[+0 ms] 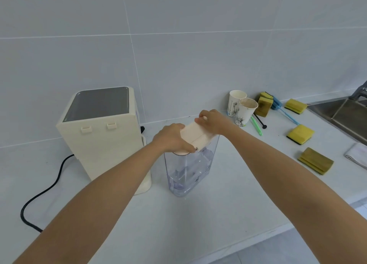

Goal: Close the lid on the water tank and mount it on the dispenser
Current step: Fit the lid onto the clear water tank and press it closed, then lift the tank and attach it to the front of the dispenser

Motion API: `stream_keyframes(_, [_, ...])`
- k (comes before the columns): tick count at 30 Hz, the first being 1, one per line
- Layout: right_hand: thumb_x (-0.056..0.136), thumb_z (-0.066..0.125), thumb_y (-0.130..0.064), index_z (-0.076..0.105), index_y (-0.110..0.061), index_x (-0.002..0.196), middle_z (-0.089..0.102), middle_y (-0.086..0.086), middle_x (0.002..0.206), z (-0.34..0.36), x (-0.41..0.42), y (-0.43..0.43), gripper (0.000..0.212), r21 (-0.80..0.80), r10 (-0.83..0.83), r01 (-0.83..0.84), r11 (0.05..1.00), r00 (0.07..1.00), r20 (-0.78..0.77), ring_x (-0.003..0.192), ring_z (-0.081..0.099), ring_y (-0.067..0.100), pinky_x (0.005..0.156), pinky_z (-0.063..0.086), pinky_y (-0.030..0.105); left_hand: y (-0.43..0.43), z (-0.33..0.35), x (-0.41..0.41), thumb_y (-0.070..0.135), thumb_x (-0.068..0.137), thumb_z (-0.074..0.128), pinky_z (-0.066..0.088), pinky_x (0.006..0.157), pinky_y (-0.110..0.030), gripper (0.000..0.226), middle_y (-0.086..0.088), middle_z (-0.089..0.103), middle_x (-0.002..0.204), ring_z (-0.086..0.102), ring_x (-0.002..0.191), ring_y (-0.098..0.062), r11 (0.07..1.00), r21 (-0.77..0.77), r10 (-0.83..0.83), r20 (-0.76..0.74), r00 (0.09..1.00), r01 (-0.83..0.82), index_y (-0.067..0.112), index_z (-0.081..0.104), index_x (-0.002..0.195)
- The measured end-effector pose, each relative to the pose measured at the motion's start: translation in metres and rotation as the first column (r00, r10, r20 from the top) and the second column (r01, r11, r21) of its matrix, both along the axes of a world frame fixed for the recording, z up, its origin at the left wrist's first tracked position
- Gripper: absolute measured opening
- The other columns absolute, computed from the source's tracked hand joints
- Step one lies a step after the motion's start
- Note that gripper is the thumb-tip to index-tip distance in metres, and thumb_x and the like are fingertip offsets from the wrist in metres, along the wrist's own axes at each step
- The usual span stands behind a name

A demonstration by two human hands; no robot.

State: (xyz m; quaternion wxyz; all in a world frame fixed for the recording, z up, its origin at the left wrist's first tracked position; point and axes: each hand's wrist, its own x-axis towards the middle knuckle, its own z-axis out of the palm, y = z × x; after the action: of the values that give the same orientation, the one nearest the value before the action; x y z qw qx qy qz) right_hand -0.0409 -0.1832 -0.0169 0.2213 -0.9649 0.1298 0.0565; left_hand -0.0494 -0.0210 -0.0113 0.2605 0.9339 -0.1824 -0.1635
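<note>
A black power cord (42, 192) is trailing across the left of the white table (139, 220) toward the cream dispenser (99, 142), which is standing with its grey top panel and two small tabs facing the camera. Just right of it the clear water tank (189, 170) is standing upright on the table, a little water lying in its bottom. The cream lid (196, 135) is sitting tilted over the tank's mouth, its far edge raised. The left hand (170, 137) is gripping the lid's near-left end, fingers curled around it; the right hand (213, 120) is clasping the far-right end, fingers bent over the edge. Behind the right hand two printed paper cups (243, 110) are standing close together; their print is too small to read. Further right, yellow sponges (299, 134), a blue brush (286, 113) and a green stick (257, 125) are lying scattered, and a steel sink (341, 113) is cutting into the right edge. Pale grey wall tiles (178, 45) are rising behind everything.
</note>
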Motion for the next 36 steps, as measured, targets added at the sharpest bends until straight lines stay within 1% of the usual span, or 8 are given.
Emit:
stream_keyframes(5, [0.091,0.040,-0.039,0.051,-0.009,0.117,0.054,0.019,0.123,-0.002,-0.015,-0.006,0.041,0.041,-0.037,0.037,0.998,0.999,0.010,0.109,0.052,0.034,0.085,0.040,0.034,0.013,0.003,0.009,0.035,0.056,0.080,0.043,0.096,-0.031,0.084,0.000,0.052,0.133,0.050,0.118,-0.021,0.996,-0.021,-0.086,0.047,0.995,0.087,0.019,0.045,0.130])
stream_keyframes(11, [0.087,0.043,-0.040,0.052,-0.011,0.111,0.056,0.013,0.113,-0.006,-0.029,-0.010,0.040,0.134,-0.147,0.142,0.981,0.989,0.032,0.088,0.047,0.023,0.074,0.036,0.029,0.029,0.006,0.025,0.024,0.065,0.080,0.032,0.090,-0.021,0.076,-0.007,0.048,0.136,0.045,0.123,-0.022,0.984,-0.050,-0.171,0.056,0.984,0.174,0.010,0.046,0.131])
stream_keyframes(16, [0.089,0.040,-0.037,0.051,-0.008,0.112,0.058,0.015,0.114,-0.009,-0.039,-0.011,0.039,0.146,-0.159,0.151,0.978,0.986,0.042,0.088,0.045,0.023,0.073,0.034,0.028,0.033,0.005,0.033,0.023,0.065,0.080,0.031,0.085,-0.025,0.071,-0.010,0.054,0.123,0.047,0.108,-0.022,0.980,-0.075,-0.178,0.080,0.981,0.184,0.006,0.050,0.127])
stream_keyframes(22, [0.093,0.035,-0.037,0.049,-0.007,0.117,0.055,0.018,0.120,-0.006,-0.052,-0.011,0.041,0.133,-0.123,0.113,0.985,0.990,0.063,0.096,0.048,0.028,0.078,0.038,0.035,0.041,-0.010,0.035,0.024,0.066,0.079,0.027,0.110,-0.034,0.091,-0.006,0.033,0.150,0.031,0.136,-0.022,0.970,-0.199,-0.136,0.029,0.990,0.139,0.016,0.028,0.141])
stream_keyframes(25, [0.093,0.036,-0.042,0.046,-0.012,0.126,0.051,0.014,0.131,-0.011,-0.060,-0.018,0.046,0.318,-0.137,0.102,0.943,0.987,0.089,0.109,0.048,0.028,0.088,0.037,0.035,0.049,-0.026,0.034,0.024,0.066,0.079,0.022,0.114,-0.037,0.111,-0.002,0.017,0.156,0.022,0.141,-0.019,0.958,-0.270,-0.123,-0.096,0.988,0.093,0.019,0.003,0.146])
stream_keyframes(28, [0.091,0.041,-0.045,0.028,-0.022,0.141,0.029,0.006,0.151,-0.019,-0.067,-0.027,0.057,0.562,-0.183,0.101,0.821,0.979,0.091,0.135,0.031,0.023,0.105,0.029,0.036,0.054,-0.046,0.030,0.022,0.067,0.079,0.023,0.115,-0.038,0.118,-0.002,0.006,0.158,0.019,0.142,-0.019,0.948,-0.319,-0.071,-0.186,0.980,0.008,0.019,-0.010,0.145])
stream_keyframes(32, [0.088,0.054,-0.033,0.004,-0.020,0.147,0.021,0.006,0.154,-0.033,-0.077,-0.033,0.079,0.701,-0.148,0.066,0.710,0.987,0.057,0.136,0.028,0.021,0.110,0.026,0.037,0.055,-0.066,0.025,0.019,0.067,0.079,0.028,0.111,-0.038,0.113,-0.007,0.016,0.156,0.025,0.140,-0.023,0.928,-0.359,-0.010,-0.299,0.954,-0.102,0.019,-0.002,0.146])
stream_keyframes(36, [0.072,0.072,-0.026,0.012,-0.019,0.144,0.036,-0.004,0.141,-0.053,-0.083,-0.034,0.093,0.699,-0.085,0.006,0.716,0.993,0.079,0.131,0.035,0.018,0.102,0.034,0.032,0.051,-0.080,0.019,0.017,0.065,0.080,0.029,0.111,-0.039,0.110,-0.009,0.019,0.154,0.027,0.138,-0.027,0.922,-0.369,-0.023,-0.343,0.939,-0.112,0.020,0.006,0.146])
